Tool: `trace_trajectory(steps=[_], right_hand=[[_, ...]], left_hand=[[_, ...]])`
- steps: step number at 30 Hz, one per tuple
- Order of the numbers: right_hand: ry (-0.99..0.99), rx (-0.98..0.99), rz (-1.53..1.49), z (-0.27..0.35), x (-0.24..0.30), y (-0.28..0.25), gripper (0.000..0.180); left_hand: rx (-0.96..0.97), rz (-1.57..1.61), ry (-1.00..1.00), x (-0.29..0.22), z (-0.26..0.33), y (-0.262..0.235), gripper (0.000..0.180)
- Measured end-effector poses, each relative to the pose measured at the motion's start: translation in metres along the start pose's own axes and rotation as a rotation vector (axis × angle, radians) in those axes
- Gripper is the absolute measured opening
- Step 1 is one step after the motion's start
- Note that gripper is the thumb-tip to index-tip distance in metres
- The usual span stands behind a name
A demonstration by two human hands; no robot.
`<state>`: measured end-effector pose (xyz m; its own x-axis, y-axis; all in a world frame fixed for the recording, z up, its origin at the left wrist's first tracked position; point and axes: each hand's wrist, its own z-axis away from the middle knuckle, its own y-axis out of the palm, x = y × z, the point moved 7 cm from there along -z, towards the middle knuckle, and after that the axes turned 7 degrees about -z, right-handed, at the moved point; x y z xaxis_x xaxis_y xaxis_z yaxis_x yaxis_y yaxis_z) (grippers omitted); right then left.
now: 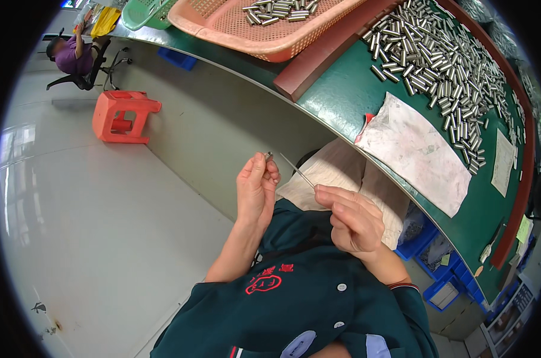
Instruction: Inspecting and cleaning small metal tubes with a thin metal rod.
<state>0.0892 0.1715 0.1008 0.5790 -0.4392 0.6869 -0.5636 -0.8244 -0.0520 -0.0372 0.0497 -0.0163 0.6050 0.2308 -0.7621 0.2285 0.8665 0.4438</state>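
On my screen I see a green workbench [342, 101] with a big heap of small metal cylinders [437, 65] and a dirty white cloth [413, 152] beside it. A pink basket [264, 30] stands at the bench's far end, a red plastic stool [122, 116] on the grey floor [103, 209], and blue bins [443, 271] under the bench.

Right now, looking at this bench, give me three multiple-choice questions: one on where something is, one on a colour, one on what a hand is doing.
1. Where does the heap of metal cylinders lie?
A. on the green bench top
B. on the floor
C. on the stool

2. What colour is the plastic stool?
A. blue
B. orange-red
C. white

3. What does the right hand hold?
A. nothing
B. a cloth
C. a thin metal rod

Answers: 1 A, the cylinders spread over the green surface beside the grey cloth. 2 B, it stands orange-red on the grey floor. 3 C, its fingers pinch the rod, which points toward the small metal piece in the left hand.
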Motion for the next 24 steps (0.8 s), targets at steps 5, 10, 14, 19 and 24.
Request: trace_trajectory(steps=[5,10,14,19,24], right_hand=[[0.078,-0.140,-0.098,0.005,-0.015,-0.006,0.018],[0.139,-0.265,-0.189,0.011,-0.025,-0.007,0.010],[0.160,-0.230,-0.196,0.011,-0.026,-0.007,0.009],[0.015,0.031,-0.068,0.000,-0.009,0.004,0.023],[-0.079,0.134,-0.145,-0.005,0.011,0.005,0.015]], left_hand=[[0.013,-0.020,-0.028,0.001,0.002,0.005,0.020],[0.046,-0.043,-0.010,0.000,0.004,0.008,0.019],[0.031,-0.088,0.027,-0.003,0.006,0.009,0.018],[0.009,-0.111,0.055,-0.005,0.007,0.007,0.018],[0.031,-0.022,-0.074,0.002,0.004,0.001,0.023]])
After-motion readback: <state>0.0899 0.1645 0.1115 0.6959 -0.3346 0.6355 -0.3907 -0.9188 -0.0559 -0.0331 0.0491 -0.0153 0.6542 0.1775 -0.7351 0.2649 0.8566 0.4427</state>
